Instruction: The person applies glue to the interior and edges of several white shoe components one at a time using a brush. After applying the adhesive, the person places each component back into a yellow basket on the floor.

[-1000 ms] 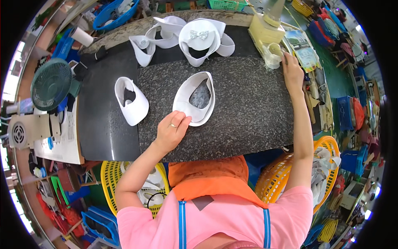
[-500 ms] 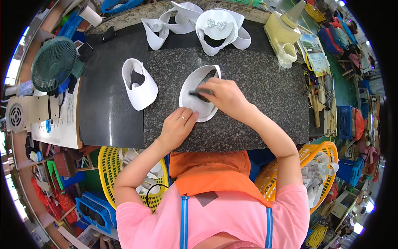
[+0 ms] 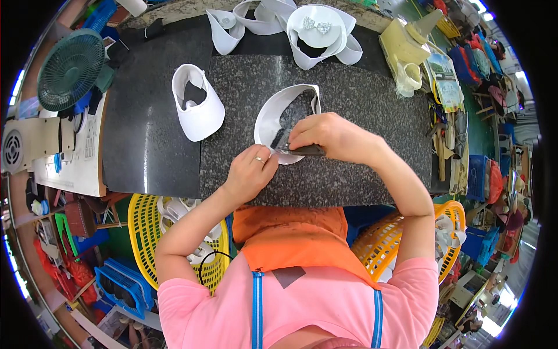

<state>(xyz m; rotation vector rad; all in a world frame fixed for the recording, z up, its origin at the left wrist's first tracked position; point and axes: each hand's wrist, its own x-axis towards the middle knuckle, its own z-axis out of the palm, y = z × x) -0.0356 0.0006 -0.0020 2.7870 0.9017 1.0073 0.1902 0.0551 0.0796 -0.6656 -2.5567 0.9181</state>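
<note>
A white curved shoe upper (image 3: pixel 268 119) stands on the speckled dark stone slab (image 3: pixel 354 93), its opening showing the slab. My left hand (image 3: pixel 251 171) is closed, its fingertips pinching the near edge of the upper. Inside my right hand (image 3: pixel 334 138) is a slim dark tool (image 3: pixel 308 150); its working tip lies by the near edge, close to my left fingertips. I cannot make out the tool's exact kind. To the left stands another white upper (image 3: pixel 200 119). Beyond the slab lie white uppers (image 3: pixel 225 35), one with a sparkling bow (image 3: pixel 317 25).
A pale yellow container (image 3: pixel 401 49) stands at the far right, beside tools (image 3: pixel 444 145) along the table's edge. A green fan (image 3: pixel 72 70) is at the left. Yellow baskets (image 3: pixel 142 238) holding white pieces flank my lap; an orange apron (image 3: pixel 290 232) covers it.
My right hand has drawn the tool nearer and down to the upper's near edge, beside my left fingers. The upper is slightly turned, and the whole view has shifted a little.
</note>
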